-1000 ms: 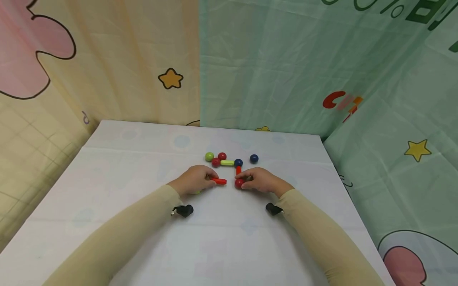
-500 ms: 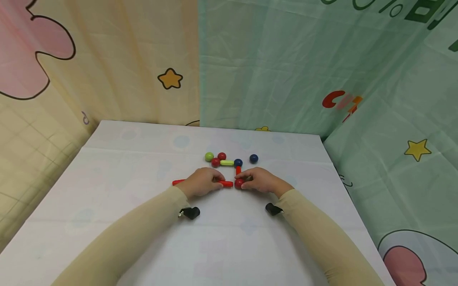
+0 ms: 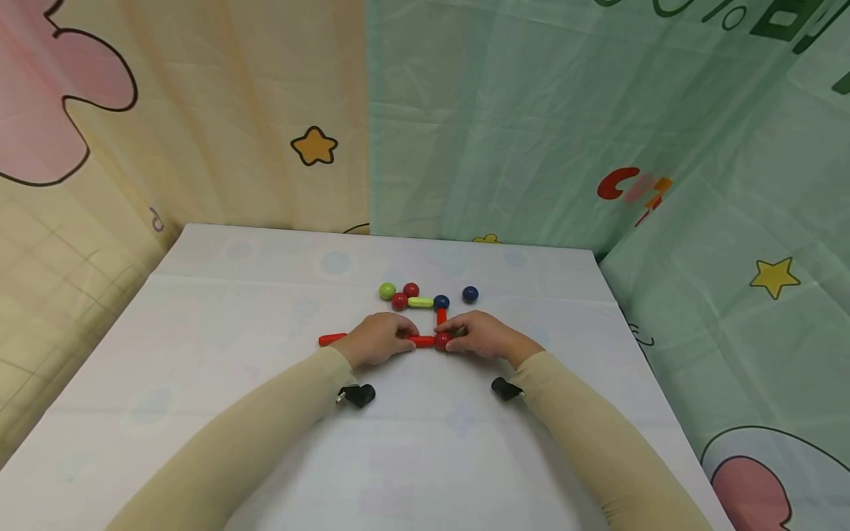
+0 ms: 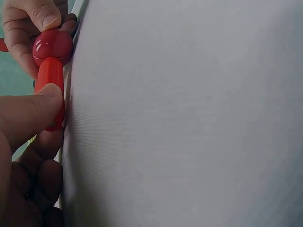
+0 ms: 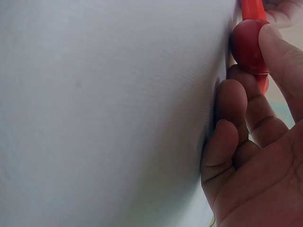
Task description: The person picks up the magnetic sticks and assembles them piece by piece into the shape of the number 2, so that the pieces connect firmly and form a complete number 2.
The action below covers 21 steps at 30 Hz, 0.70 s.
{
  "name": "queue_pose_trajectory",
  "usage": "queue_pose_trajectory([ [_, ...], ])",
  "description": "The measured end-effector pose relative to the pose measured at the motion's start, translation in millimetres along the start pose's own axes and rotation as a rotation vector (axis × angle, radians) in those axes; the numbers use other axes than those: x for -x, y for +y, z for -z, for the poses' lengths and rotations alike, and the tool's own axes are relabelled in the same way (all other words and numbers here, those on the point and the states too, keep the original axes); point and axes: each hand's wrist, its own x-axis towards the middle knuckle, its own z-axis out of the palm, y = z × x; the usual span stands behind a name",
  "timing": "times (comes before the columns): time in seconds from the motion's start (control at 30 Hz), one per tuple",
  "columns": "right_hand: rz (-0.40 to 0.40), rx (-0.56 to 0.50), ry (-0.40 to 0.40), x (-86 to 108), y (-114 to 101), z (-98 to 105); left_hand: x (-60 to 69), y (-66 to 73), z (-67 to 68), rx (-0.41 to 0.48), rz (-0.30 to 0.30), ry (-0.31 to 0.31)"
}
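The head view shows the whole layout on the desk [image 3: 412, 450]; the left wrist view shows the end of the red stick [image 4: 50, 71] meeting the seamed red ball [image 4: 53, 46], a junction partly covered by fingers in the head view; the right wrist view shows the ball's opposite side under the thumb; seating depth cannot be told. The left hand [image 3: 378, 339] is closed to the stick's thickness, pinching it between thumb and fingers; the right hand [image 3: 485, 336] is closed to the ball's width, gripping it; a second red stick [image 3: 441, 316] runs from this ball toward the far edge, to a blue ball [image 3: 441, 302]; a lime stick [image 3: 420, 302] continues leftward to another red ball [image 3: 399, 301]; another red stick [image 3: 330, 340] lies left of the left hand. All parts sit nearer the far edge than the lower part of the desk; white surface extends widely toward the left edge, less widely toward the right edge.
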Motion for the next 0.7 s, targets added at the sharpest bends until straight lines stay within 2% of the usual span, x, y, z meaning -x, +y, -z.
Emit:
queue_pose_trajectory([
  [0.17, -0.015, -0.013, -0.002, 1.5, -2.5, -0.2, -0.4, 0.8, -0.3, 0.029, 0.028, -0.003],
  [0.7, -0.023, -0.037, -0.002, 2.1, -3.2, -0.4, -1.0, -1.6, -1.8, 0.072, 0.043, -0.001],
])
